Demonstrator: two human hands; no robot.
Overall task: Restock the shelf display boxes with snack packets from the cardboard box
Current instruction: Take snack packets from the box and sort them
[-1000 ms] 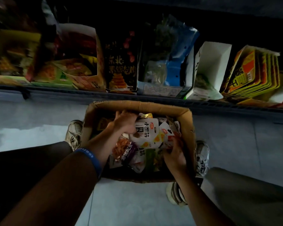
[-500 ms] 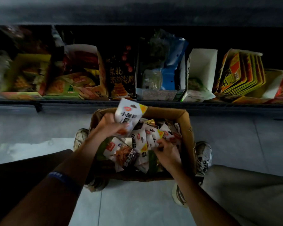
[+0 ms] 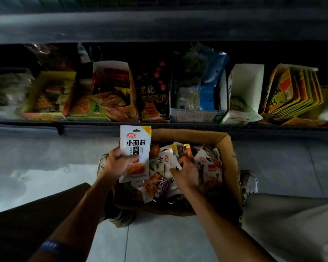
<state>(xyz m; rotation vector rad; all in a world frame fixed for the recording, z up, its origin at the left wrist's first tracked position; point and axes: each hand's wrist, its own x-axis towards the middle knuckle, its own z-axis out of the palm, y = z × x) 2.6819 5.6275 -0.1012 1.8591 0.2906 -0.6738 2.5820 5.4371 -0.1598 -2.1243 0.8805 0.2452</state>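
Shelf [image 3: 159,124]: bottom tier, carrying a row of display boxes [image 3: 114,91] side by side along its front edge, part-filled with packets.

Floor [image 3: 36,157]: grey tile, reflective at the left.

Cardboard box [image 3: 229,167]: open-topped, on the floor just before the shelf's front edge, between the person's shoes; heaped with mixed snack packets [image 3: 210,167].

White snack packet [image 3: 135,152]: upright over the box's left wall, red logo, black characters.

Left hand [image 3: 117,162]: fingers and thumb curled round the white packet's lower half.

Right hand [image 3: 186,173]: inside the box, fingers bent, pinching a small white packet [image 3: 169,159] in the heap.
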